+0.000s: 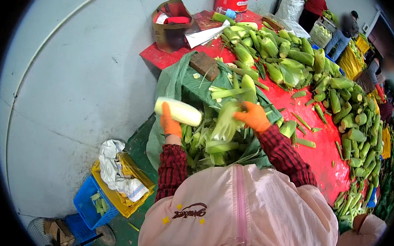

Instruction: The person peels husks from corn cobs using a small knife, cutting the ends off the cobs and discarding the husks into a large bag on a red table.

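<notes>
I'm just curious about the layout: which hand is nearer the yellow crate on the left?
Left. The left hand, holding peeled corn, is up and right of the yellow crate in the picture; the right hand is much farther right.

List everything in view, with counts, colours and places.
peeled corn: one, pale, centre left
loose husk: one bunch, pale green, centre
table: one, red, centre to right
unpeeled corn: many ears, green, heaped on table
husk sack: one, green, centre
block: one, brown, on husk sack
open container: one, brown, table's far left
carrier bag: one, red, far end
crates: at least two, yellow and blue, lower left
crumpled sack: one, white, on yellow crate
other people: several, mixed clothing, right side
jacket: one, pink, bottom
left fingers: one set, orange, gripping peeled corn
right fingers: one set, orange, at loose husk
</notes>
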### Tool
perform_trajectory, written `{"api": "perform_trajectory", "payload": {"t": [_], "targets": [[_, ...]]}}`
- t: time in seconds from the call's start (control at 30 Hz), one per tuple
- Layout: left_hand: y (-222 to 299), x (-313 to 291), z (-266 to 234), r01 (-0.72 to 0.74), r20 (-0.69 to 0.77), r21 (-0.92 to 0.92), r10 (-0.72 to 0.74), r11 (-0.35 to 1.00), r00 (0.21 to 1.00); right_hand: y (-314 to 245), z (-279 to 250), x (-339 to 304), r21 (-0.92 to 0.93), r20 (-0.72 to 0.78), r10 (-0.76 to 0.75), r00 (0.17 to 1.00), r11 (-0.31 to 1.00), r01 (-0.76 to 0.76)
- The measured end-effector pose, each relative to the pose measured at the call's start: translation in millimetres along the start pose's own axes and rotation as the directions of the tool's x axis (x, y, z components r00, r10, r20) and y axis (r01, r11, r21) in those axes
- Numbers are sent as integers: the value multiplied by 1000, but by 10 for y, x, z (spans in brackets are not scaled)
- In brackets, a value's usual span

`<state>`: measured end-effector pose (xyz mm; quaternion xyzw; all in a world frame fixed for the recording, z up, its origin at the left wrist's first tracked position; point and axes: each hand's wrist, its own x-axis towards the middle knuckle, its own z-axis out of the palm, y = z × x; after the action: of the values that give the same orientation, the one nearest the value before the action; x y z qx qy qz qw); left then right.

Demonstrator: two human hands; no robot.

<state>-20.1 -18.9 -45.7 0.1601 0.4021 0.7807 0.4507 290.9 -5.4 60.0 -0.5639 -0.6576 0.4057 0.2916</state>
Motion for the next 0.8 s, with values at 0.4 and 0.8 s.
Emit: {"api": "perform_trajectory", "payload": {"t": [0.4, 0.8], "targets": [[-25, -1083, 1458, -605, 900, 381, -129, 699, 417, -336, -376, -750, 281, -62, 43, 997, 959, -24], [-889, -706, 854, -40, 664, 619, -496, 784, 560, 1635, -943, -2922, 267, -532, 729, 430, 627, -732]]}}
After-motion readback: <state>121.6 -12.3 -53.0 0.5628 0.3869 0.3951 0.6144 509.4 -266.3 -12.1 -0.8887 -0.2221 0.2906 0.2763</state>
